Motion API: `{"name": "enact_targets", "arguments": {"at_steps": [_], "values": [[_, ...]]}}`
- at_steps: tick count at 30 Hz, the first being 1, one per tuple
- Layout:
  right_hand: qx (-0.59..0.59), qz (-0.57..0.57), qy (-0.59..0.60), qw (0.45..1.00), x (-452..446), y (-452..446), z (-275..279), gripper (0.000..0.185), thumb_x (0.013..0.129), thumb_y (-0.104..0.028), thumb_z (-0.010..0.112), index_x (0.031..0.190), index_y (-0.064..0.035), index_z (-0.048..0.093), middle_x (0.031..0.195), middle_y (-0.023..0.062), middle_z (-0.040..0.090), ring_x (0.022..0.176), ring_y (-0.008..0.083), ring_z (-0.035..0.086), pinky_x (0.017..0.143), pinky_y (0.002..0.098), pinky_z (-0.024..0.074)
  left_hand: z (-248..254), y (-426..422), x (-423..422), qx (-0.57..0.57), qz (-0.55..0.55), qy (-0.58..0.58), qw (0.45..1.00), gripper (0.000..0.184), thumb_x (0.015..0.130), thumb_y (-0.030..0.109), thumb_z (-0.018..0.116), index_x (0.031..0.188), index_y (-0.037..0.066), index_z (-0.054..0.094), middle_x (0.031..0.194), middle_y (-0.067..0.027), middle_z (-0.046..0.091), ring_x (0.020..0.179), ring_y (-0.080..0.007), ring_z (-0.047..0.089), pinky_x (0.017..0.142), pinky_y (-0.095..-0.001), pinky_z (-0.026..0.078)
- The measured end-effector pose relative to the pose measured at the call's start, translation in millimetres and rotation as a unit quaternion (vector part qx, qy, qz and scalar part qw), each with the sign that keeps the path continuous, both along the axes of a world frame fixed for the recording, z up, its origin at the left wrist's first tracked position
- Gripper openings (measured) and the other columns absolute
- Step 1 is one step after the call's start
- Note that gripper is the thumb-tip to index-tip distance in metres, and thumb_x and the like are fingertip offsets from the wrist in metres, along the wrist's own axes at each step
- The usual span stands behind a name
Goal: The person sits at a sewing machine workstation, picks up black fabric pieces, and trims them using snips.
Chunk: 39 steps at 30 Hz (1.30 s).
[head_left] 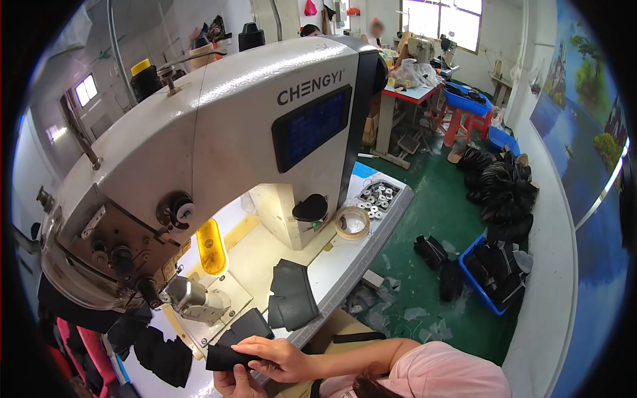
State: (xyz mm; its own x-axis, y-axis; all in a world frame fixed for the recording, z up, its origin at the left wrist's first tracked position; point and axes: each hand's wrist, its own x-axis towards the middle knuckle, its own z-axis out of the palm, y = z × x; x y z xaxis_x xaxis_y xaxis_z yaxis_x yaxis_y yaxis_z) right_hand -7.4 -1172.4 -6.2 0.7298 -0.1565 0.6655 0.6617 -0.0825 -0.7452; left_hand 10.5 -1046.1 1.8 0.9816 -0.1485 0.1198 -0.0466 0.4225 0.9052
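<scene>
My right hand (282, 358) holds a folded black leather-like piece (222, 357) from above, its fingers lying along the top edge. Below it, my left hand (237, 383) grips the same piece between thumb and fingers near the bottom of the view. Just behind them, another black piece (249, 326) rests on the sewing table's front part. More flat black pieces (292, 295) lie on the machine bed to the right, and further black pieces (162, 358) sit to the left. The sewing machine (219, 126) stands over the table, its post and presser area (196, 298) close to my hands.
A tape roll (352, 223) and a tray of bobbins (378, 198) sit at the table's right end. On the green floor are a blue crate of black pieces (491, 272) and a dark pile (501, 189). Another worktable (408, 93) and people are farther back.
</scene>
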Motion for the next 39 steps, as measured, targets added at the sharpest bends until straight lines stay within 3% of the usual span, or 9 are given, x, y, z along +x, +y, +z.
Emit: {"name": "enact_targets", "arguments": {"at_steps": [17, 23, 27, 29, 32, 34, 37, 38, 39], "values": [[-0.045, -0.015, -0.016, 0.999, -2, 4, -1, 0.044, 0.083, -0.011, 0.060, 0.122, 0.0041, 0.046, 0.102, 0.0221, 0.058, 0.079, 0.0347, 0.062, 0.068, 0.0333, 0.0502, 1, 0, -3, 0.109, 0.065, -0.059, 0.990, 0.026, 0.083, -0.004, 0.054, 0.109, -0.007, 0.052, 0.097, -0.0119, 0.059, 0.084, -0.0179, 0.056, 0.076, -0.0289, 0.046], [0.002, 0.040, 0.090, 0.995, -5, 2, -2, 0.036, 0.084, -0.010, 0.061, 0.116, 0.0023, 0.053, 0.098, 0.0162, 0.062, 0.065, 0.0167, 0.059, 0.057, 0.0257, 0.0461, 3, 0, -5, 0.136, 0.066, -0.071, 0.986, 0.029, 0.082, -0.001, 0.055, 0.110, -0.007, 0.051, 0.098, -0.0118, 0.058, 0.086, -0.0186, 0.056, 0.077, -0.0294, 0.046], [0.049, 0.006, 0.112, 0.992, 4, 2, -15, 0.022, 0.087, -0.009, 0.056, 0.105, 0.0048, 0.057, 0.081, 0.0147, 0.063, 0.063, 0.0149, 0.058, 0.056, 0.0254, 0.0447, 9, -1, -5, 0.094, 0.072, -0.082, 0.990, 0.031, 0.082, -0.001, 0.054, 0.113, -0.008, 0.050, 0.101, -0.0122, 0.057, 0.087, -0.0194, 0.055, 0.077, -0.0292, 0.045], [0.101, -0.042, 0.168, 0.980, 10, -15, -8, 0.012, 0.089, -0.012, 0.055, 0.087, 0.0001, 0.058, 0.066, 0.0037, 0.053, 0.055, 0.0093, 0.050, 0.049, 0.0216, 0.0391, 9, 6, 2, 0.044, 0.068, -0.117, 0.990, 0.032, 0.083, -0.001, 0.053, 0.114, -0.008, 0.049, 0.103, -0.0122, 0.056, 0.085, -0.0189, 0.054, 0.076, -0.0290, 0.045], [0.273, -0.114, 0.280, 0.913, 20, -59, 14, 0.020, 0.090, -0.016, 0.055, 0.071, -0.0079, 0.052, 0.059, -0.0066, 0.037, 0.049, 0.0026, 0.036, 0.042, 0.0191, 0.0329, 4, 34, 26, -0.014, 0.144, -0.040, 0.989, 0.026, 0.084, 0.006, 0.056, 0.108, -0.004, 0.053, 0.090, -0.0087, 0.059, 0.069, -0.0115, 0.052, 0.058, -0.0242, 0.043], [0.395, -0.157, 0.221, 0.878, 22, -90, 21, 0.023, 0.089, -0.016, 0.055, 0.068, -0.0082, 0.051, 0.059, -0.0070, 0.039, 0.047, 0.0021, 0.035, 0.041, 0.0198, 0.0343, 19, 34, 31, -0.009, 0.202, -0.031, 0.979, 0.025, 0.084, 0.009, 0.057, 0.106, -0.001, 0.055, 0.082, -0.0068, 0.059, 0.061, -0.0098, 0.049, 0.050, -0.0234, 0.040], [0.281, -0.230, 0.136, 0.922, 13, -99, 22, 0.027, 0.089, -0.019, 0.055, 0.065, -0.0076, 0.051, 0.056, -0.0068, 0.039, 0.046, 0.0024, 0.037, 0.040, 0.0194, 0.0338, 10, 44, 33, 0.045, 0.156, -0.031, 0.986, 0.028, 0.083, 0.011, 0.059, 0.109, 0.003, 0.055, 0.081, -0.0072, 0.060, 0.055, -0.0082, 0.050, 0.044, -0.0206, 0.037], [0.185, -0.268, 0.168, 0.930, 9, -88, 20, 0.026, 0.089, -0.017, 0.055, 0.066, -0.0051, 0.051, 0.055, -0.0032, 0.042, 0.047, 0.0036, 0.039, 0.041, 0.0209, 0.0347, -3, 38, 32, -0.016, 0.162, -0.046, 0.986, 0.043, 0.084, 0.001, 0.053, 0.123, -0.006, 0.036, 0.108, -0.0134, 0.056, 0.094, -0.0169, 0.057, 0.083, -0.0274, 0.047], [0.046, -0.268, 0.080, 0.959, 10, -79, 21, 0.016, 0.086, -0.010, 0.056, 0.073, -0.0015, 0.056, 0.058, 0.0031, 0.049, 0.049, 0.0058, 0.045, 0.042, 0.0231, 0.0381, -6, 30, 28, 0.036, 0.153, -0.033, 0.987, 0.040, 0.085, 0.000, 0.052, 0.122, -0.006, 0.038, 0.108, -0.0124, 0.056, 0.093, -0.0158, 0.057, 0.082, -0.0272, 0.047]]}}
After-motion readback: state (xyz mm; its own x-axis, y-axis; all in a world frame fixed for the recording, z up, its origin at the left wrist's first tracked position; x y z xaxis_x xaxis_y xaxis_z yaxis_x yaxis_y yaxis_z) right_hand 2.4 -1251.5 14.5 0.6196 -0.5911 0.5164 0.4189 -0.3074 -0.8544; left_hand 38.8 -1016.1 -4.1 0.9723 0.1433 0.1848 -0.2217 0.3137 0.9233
